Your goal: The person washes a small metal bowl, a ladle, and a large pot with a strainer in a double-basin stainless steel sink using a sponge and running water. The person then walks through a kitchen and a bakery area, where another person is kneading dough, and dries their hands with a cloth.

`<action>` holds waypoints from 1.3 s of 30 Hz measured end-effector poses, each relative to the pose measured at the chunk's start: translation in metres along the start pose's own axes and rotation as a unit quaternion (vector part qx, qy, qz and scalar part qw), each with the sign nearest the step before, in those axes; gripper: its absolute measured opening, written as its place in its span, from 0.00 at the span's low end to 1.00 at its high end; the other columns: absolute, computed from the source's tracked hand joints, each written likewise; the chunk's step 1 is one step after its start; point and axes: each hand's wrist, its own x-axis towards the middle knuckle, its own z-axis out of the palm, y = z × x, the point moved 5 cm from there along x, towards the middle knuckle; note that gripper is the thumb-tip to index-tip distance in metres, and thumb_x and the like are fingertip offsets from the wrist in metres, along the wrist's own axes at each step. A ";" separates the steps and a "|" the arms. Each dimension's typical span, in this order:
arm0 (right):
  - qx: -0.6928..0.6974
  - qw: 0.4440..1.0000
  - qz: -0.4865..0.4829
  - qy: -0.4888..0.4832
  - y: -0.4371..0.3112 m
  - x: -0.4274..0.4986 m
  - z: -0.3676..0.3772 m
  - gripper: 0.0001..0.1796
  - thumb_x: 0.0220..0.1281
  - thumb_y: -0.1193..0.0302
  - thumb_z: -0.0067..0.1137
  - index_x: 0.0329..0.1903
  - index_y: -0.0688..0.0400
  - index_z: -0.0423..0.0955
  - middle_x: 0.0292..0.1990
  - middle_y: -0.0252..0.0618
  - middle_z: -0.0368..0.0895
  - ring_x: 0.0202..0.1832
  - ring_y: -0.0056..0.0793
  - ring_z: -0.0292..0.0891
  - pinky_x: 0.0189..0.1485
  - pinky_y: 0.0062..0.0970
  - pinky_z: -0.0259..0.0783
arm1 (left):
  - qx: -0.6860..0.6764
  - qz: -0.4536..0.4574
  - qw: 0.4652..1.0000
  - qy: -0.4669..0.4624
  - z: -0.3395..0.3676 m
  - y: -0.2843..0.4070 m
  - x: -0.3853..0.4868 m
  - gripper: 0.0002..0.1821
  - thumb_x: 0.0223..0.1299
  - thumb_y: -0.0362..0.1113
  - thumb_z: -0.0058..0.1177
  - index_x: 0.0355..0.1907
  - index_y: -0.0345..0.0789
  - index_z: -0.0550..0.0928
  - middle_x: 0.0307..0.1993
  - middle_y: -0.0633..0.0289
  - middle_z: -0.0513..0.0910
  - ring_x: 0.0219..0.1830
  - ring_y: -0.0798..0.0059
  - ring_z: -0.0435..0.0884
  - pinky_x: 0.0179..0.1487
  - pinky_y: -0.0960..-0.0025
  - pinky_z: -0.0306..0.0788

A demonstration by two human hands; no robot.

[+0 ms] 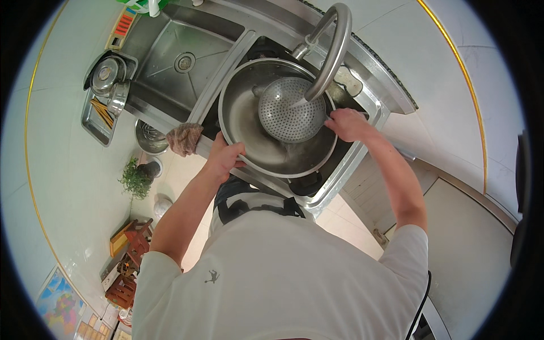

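Note:
A large round metal basin (246, 140) stands in the right-hand sink under the curved steel faucet (340, 46). My left hand (225, 158) grips the basin's near-left rim, thumb over the edge. Inside the basin is a perforated metal strainer (291, 110), with water from the spout falling on it. My right hand (348, 124) is closed around the strainer's handle at the basin's right rim; most of the handle is hidden by the fingers. Some cloudy water seems to lie in the basin's bottom.
Left of the basin is a steel sink bowl (185, 63) with a drain. A brown cloth (184, 139) hangs on the counter's front edge. Metal pots (108, 76) and a tray of chopsticks (102, 114) stand farther left. A bowl with a whisk (151, 136) and a potted plant (136, 176) are lower down.

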 end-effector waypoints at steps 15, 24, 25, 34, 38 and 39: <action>0.252 0.950 0.055 0.177 -0.065 0.113 0.037 0.16 0.62 0.65 0.50 0.44 0.59 0.82 0.41 0.49 0.85 0.45 0.42 0.84 0.50 0.41 0.77 | 0.008 0.000 1.000 -0.019 0.014 -0.010 0.002 0.38 0.43 0.29 0.55 0.64 0.39 0.65 0.48 0.59 0.78 0.46 0.65 0.81 0.42 0.56 0.83; 0.171 0.978 0.116 0.015 -0.049 0.141 0.058 0.14 0.57 0.64 0.56 0.38 0.60 0.83 0.33 0.52 0.85 0.38 0.41 0.85 0.44 0.39 0.78 | -0.002 0.027 1.000 -0.013 0.008 -0.011 0.005 0.35 0.43 0.26 0.54 0.61 0.36 0.67 0.46 0.59 0.78 0.42 0.67 0.82 0.40 0.57 0.84; 0.172 0.984 0.023 0.038 -0.061 0.144 0.056 0.15 0.57 0.62 0.57 0.39 0.59 0.83 0.35 0.51 0.86 0.40 0.43 0.85 0.45 0.40 0.79 | 0.007 0.025 1.000 -0.013 0.007 -0.011 0.007 0.34 0.44 0.26 0.54 0.61 0.35 0.68 0.45 0.59 0.79 0.42 0.68 0.82 0.40 0.58 0.83; 0.055 0.947 0.026 0.316 -0.007 0.085 0.015 0.14 0.55 0.66 0.59 0.45 0.55 0.80 0.43 0.45 0.81 0.48 0.46 0.80 0.50 0.43 0.76 | -0.021 -0.013 1.000 0.002 -0.016 -0.008 0.009 0.35 0.44 0.27 0.55 0.61 0.37 0.64 0.47 0.57 0.76 0.43 0.62 0.80 0.38 0.56 0.80; -0.237 0.803 -0.105 0.538 -0.005 0.056 -0.032 0.14 0.57 0.69 0.57 0.46 0.56 0.80 0.43 0.40 0.83 0.52 0.39 0.79 0.48 0.41 0.77 | -0.016 0.016 1.000 -0.007 -0.014 -0.002 0.004 0.36 0.44 0.27 0.55 0.61 0.36 0.64 0.47 0.57 0.76 0.44 0.61 0.81 0.39 0.55 0.82; -0.247 0.858 -0.073 0.445 -0.001 0.067 -0.037 0.13 0.57 0.68 0.57 0.45 0.55 0.80 0.43 0.40 0.84 0.52 0.39 0.80 0.48 0.40 0.77 | -0.013 0.014 1.000 -0.013 -0.013 -0.001 0.004 0.36 0.44 0.27 0.55 0.61 0.36 0.64 0.48 0.56 0.76 0.45 0.61 0.81 0.39 0.55 0.82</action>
